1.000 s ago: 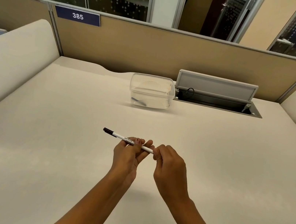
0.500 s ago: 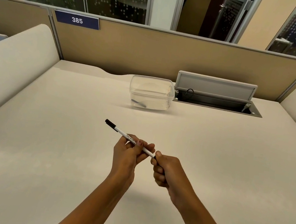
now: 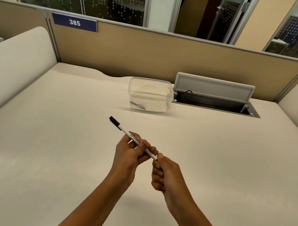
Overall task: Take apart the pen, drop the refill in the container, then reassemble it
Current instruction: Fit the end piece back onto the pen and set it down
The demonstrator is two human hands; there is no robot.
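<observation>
A white pen [image 3: 125, 131] with a black cap end points up and to the left over the middle of the desk. My left hand [image 3: 130, 152] grips its barrel between thumb and fingers. My right hand [image 3: 162, 171] is closed around the pen's near end, which is hidden inside the fist. A clear plastic container [image 3: 150, 94] stands at the back of the desk, apart from both hands. A thin dark-tipped refill [image 3: 137, 105] lies on its bottom at the left.
The cream desk [image 3: 44, 136] has padded side dividers at left and right. A cable tray with its grey lid [image 3: 213, 87] raised sits right of the container. A tan partition with a label reading 385 runs along the back.
The pen's capped end has tilted upward and its near end lower. My right hand dropped slightly and curled into a tighter fist around the near end. My left hand stayed in place.
</observation>
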